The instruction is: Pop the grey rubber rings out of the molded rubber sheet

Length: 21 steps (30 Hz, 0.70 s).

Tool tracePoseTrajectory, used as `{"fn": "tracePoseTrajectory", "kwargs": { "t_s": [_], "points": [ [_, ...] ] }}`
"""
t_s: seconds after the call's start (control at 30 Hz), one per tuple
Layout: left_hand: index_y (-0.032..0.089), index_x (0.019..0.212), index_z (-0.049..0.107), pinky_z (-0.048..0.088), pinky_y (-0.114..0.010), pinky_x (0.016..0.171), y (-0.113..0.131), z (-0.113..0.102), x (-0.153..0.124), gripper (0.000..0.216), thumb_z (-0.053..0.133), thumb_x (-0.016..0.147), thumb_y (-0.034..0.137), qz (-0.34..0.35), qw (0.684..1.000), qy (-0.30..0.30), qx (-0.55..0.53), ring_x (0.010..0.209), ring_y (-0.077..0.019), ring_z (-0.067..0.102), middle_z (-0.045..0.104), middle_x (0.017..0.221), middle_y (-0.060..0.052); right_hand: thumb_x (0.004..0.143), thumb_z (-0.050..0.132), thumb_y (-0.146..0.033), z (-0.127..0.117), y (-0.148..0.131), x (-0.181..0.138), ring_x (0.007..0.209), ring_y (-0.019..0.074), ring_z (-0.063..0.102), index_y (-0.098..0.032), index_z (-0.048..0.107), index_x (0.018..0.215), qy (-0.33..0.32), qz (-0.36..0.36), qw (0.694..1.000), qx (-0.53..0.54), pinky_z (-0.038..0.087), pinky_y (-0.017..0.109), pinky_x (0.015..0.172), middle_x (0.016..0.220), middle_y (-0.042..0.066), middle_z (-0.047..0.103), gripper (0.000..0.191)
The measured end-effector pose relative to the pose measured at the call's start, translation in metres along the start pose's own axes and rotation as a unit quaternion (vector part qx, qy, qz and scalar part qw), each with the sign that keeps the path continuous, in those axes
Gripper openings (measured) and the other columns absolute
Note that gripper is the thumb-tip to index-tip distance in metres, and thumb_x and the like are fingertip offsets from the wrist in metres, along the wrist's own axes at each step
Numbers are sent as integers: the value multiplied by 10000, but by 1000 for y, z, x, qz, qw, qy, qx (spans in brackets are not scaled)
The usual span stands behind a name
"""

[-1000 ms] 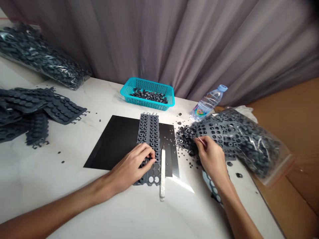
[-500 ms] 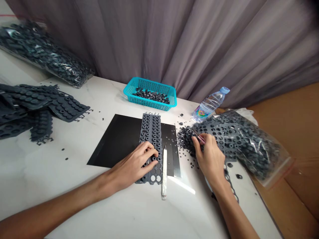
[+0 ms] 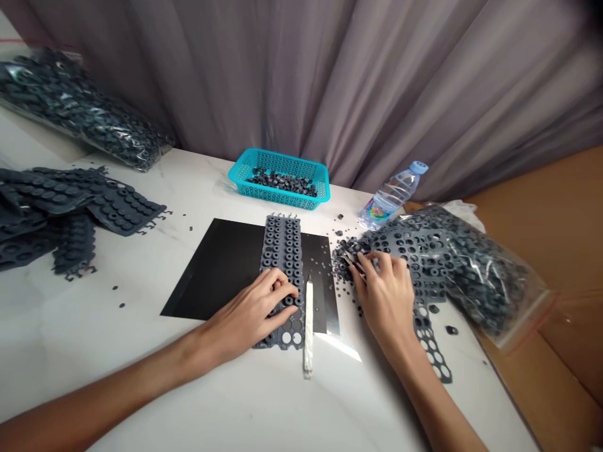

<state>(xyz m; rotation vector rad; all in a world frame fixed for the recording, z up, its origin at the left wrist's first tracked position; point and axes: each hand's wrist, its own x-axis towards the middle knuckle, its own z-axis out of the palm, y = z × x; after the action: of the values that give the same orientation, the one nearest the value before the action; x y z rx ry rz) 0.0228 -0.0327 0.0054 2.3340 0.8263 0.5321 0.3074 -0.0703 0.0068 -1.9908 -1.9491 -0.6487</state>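
Grey rings [image 3: 282,182] seen heaped in teal basket [image 3: 277,198] and clear bag [image 3: 494,282]. Left hand [image 3: 249,314] laid flat on rubber strip [image 3: 281,245]; right hand [image 3: 386,298] grip undetermined.

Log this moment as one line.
left hand: resting on ring strip | right hand: fingertips in loose ring pile, grip unclear | strip: on black mat, white stick beside
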Motion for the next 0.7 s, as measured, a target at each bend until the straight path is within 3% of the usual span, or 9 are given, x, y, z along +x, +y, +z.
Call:
{"fn": "tracePoseTrajectory", "kwargs": {
  "t_s": [0.1,0.23,0.4,0.7],
  "points": [
    [235,1146,627,503,-392,982,0,-1,2,118,564,1061,286,-3,1000,-1,10,1062,-214,597,539,1140,-44,1066,521,-367,-8,-10,1,1021,307,573,-183,670,1252,1,-22,992,123,511,448,875,1131,155,639,301],
    [241,1162,633,514,-382,958,1,-2,4,131,569,1055,281,15,1000,3,24,1030,-209,598,536,1120,-43,1019,626,-448,-19,-36,-3,811,205,637,-218,609,1316,-149,-35,937,315,513,318,732,881,32,655,376],
    [255,1177,647,522,-389,923,2,-3,6,151,566,1052,277,32,998,2,60,1057,-226,591,557,1115,-48,998,638,-390,-25,-51,-7,657,169,622,-204,507,1444,-272,-34,900,340,437,263,601,780,-20,647,501],
    [260,1191,664,514,-403,929,-4,-5,8,170,596,1039,295,16,997,10,79,1042,-223,592,572,1125,-42,940,511,-124,-36,-31,-4,614,151,568,-210,456,1552,-323,-27,877,355,418,248,607,729,-39,612,620]
  ]
}}
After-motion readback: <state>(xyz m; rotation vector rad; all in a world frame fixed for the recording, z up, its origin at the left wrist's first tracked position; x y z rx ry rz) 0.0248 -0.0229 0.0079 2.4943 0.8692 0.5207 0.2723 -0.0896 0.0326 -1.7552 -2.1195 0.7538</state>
